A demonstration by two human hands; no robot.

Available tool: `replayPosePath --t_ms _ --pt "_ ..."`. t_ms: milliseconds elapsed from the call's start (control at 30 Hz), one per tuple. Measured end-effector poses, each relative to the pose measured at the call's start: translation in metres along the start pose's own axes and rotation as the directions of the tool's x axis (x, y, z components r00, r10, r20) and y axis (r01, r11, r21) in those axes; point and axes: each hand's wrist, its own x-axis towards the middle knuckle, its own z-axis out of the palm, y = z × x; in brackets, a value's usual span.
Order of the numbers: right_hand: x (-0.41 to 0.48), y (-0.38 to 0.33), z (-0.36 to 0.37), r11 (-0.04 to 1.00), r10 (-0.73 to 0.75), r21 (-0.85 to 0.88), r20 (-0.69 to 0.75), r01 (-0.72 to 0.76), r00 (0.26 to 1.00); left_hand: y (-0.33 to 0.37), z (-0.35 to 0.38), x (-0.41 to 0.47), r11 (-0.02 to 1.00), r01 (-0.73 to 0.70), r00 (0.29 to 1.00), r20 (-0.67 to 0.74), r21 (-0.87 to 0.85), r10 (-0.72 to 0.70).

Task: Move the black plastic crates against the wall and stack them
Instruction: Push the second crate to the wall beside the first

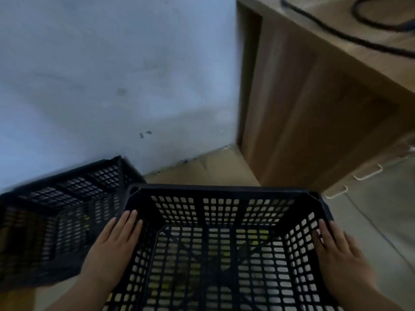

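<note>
Black plastic, open mesh: the near crate (221,189) sits low in the centre of the view, mouth up toward us, between the two hands. Its far rim runs left to right, facing the gap of floor (370,221) between the wall (112,75) and the wooden table (303,108). The near end is cut off by the bottom edge, so we cannot tell which side is the long one.

The second crate (67,198) is just left of it, mouth up, its back side along the wall base and its long side following the wall. It is blurred, and its left end is out of view.

The left hand (114,243) lies flat on the near crate's left wall, fingers (129,218) straight, together, pointing away from us. The right hand (334,250) mirrors it on the right wall, fingers (323,227) straight. Both hands are spread flat and press inward on the crate, with nothing curled round it. The thumbs are hard to make out.

We cannot tell whether the near crate touches the floor or the second crate. Yellowish bits show through its mesh bottom, unclear. A black cable (336,34) lies blurred on the table.
</note>
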Motion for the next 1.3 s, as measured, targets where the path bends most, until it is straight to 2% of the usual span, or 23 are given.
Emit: replayPosePath --t_ms 33,67,200,233,367,433,467,500,533,567,633,667,733,800,867,933,967,1000,1100,1300 --pt "0.016 -0.005 -0.005 0.971 0.128 0.189 0.099 -0.145 0.987 -0.012 0.005 0.007 1.0 -0.018 1.0 -0.007 -0.009 0.018" --pt "0.028 -0.006 -0.003 0.954 0.142 0.245 0.133 -0.172 0.981 -0.021 0.01 0.014 1.0 -0.022 0.999 -0.026 -0.021 0.021" --pt "0.081 -0.015 -0.007 0.974 0.142 0.194 -0.11 -0.119 0.984 -0.046 0.019 0.043 0.998 -0.018 0.997 -0.078 -0.058 0.013" --pt "0.093 -0.012 -0.007 0.977 0.129 0.188 -0.121 -0.105 0.984 -0.05 0.018 0.05 0.999 -0.019 0.997 -0.082 -0.047 0.015" --pt "0.145 0.001 -0.004 0.984 0.061 0.172 -0.033 -0.055 0.998 -0.061 0.023 0.084 0.993 -0.023 0.991 -0.132 -0.117 0.007" --pt "0.172 0.012 -0.004 0.989 0.032 0.145 0.019 -0.034 0.999 -0.07 0.032 0.105 0.987 -0.075 0.934 -0.356 -0.143 0.019" --pt "0.186 0.018 0.001 0.994 0.032 0.107 0.01 -0.033 0.999 -0.075 0.031 0.114 0.979 -0.028 0.954 -0.296 -0.203 -0.034" --pt "0.206 0.02 -0.004 1.0 -0.023 -0.019 -0.074 0.021 0.997 -0.079 0.03 0.124 0.961 -0.019 0.963 -0.265 -0.276 -0.058" --pt "0.223 0.02 -0.008 0.988 -0.118 -0.11 -0.06 0.111 0.991 -0.082 0.029 0.135 0.958 -0.009 0.971 -0.232 -0.288 -0.061" --pt "0.238 0.023 -0.007 0.985 -0.151 -0.095 -0.051 0.146 0.987 -0.083 0.031 0.146 0.958 0.004 0.969 -0.236 -0.288 -0.075" --pt "0.27 0.027 0.004 0.999 -0.016 0.037 -0.048 0.018 0.999 -0.084 0.032 0.17 0.941 0.037 0.96 -0.25 -0.336 -0.127" --pt "0.282 0.033 0.013 0.995 0.037 0.09 0.011 -0.037 0.999 -0.084 0.034 0.183 0.93 0.062 0.956 -0.248 -0.361 -0.16" --pt "0.308 0.035 0.035 0.989 -0.003 0.146 0.022 0.0 1.0 -0.083 0.04 0.206 0.92 0.09 0.95 -0.245 -0.383 -0.195" --pt "0.337 0.033 0.053 0.994 -0.004 0.106 0.025 0.001 1.0 -0.081 0.053 0.229 0.915 0.085 0.945 -0.26 -0.394 -0.2" --pt "0.363 0.028 0.067 1.0 0.015 -0.006 0.037 -0.015 0.999 -0.077 0.07 0.25 0.91 0.099 0.939 -0.264 -0.403 -0.219" --pt "0.384 0.024 0.084 1.0 0.022 0.0 0.066 -0.022 0.998 -0.075 0.087 0.269 0.905 0.124 0.916 -0.304 -0.407 -0.262" --pt "0.393 0.022 0.088 0.998 0.023 -0.065 0.108 -0.016 0.994 -0.074 0.094 0.278 0.907 0.131 0.906 -0.323 -0.399 -0.273" --pt "0.401 0.019 0.088 0.992 0.003 -0.13 0.037 0.002 0.999 -0.074 0.099 0.287 0.905 0.154 0.909 -0.302 -0.397 -0.288" --pt "0.424 0.011 0.085 0.983 0.068 -0.181 0.198 -0.032 0.978 -0.075 0.104 0.307 0.903 0.204 0.919 -0.244 -0.377 -0.309" --pt "0.453 0.0 0.091 0.976 0.087 -0.216 0.297 -0.022 0.951 -0.083 0.118 0.332 0.88 0.318 0.89 -0.209 -0.354 -0.406"
